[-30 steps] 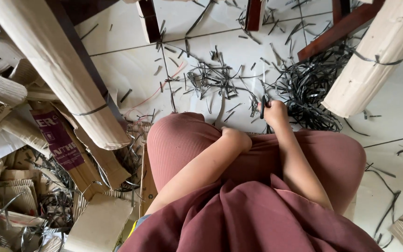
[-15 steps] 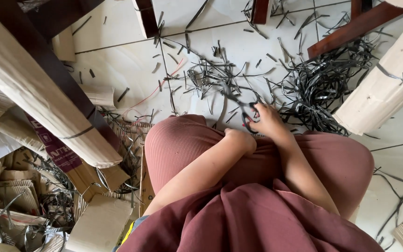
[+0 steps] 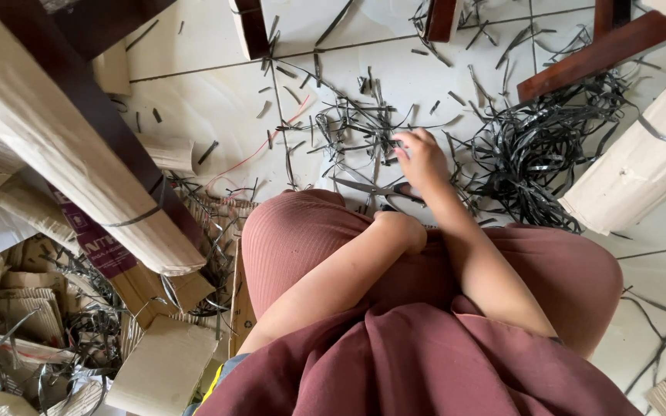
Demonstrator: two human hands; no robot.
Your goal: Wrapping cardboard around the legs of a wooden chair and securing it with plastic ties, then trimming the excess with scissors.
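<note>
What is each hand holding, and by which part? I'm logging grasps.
The right hand pinches thin black plastic strips on the floor. The left hand rests closed on the knee; any hold cannot be told.

Scissors (image 3: 375,187): metal blades, lying flat on the white tiled floor just ahead of the knee, blades parted and pointing left, handles hidden under the hand. Black plastic strips (image 3: 356,123): thin, cut short, scattered and crossing loosely just beyond the scissors.

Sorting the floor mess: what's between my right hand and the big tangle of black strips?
In the head view, only pale floor tile with loose strips separates right hand from tangle.
</note>
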